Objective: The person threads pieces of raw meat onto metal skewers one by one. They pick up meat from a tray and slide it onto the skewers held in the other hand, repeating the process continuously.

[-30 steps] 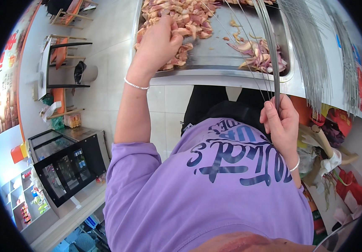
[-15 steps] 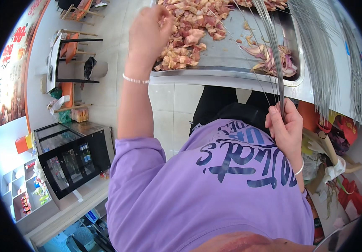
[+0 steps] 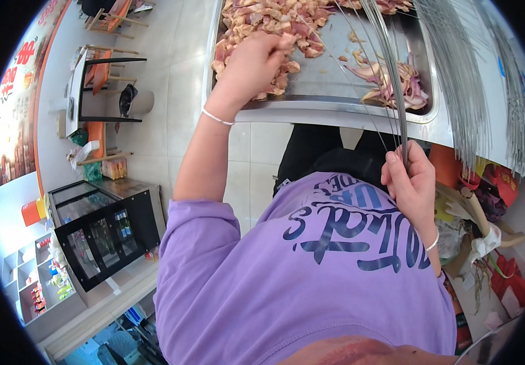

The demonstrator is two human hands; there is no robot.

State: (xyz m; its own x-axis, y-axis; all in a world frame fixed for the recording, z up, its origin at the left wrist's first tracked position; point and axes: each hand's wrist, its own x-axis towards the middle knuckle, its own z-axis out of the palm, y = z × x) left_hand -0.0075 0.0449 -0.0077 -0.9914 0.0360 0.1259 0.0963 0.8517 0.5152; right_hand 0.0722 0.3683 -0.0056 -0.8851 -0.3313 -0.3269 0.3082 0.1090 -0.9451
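steel tray (image 3: 335, 100) across the top of the frame, pink meat pieces (image 3: 262, 18) heaped at its upper left. left hand (image 3: 253, 61) curled over the heap, pinching a piece. right hand (image 3: 411, 182), centre right, fisted around thin metal skewers (image 3: 390, 67). step looks like picking; next calls for meeting piece with skewer tip.

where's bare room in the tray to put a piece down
Bare metal shows mid-tray, between the big meat heap under the left hand and the small scrap pile by the right wall. The left side is crowded; skewers from the right hand cross the gap.
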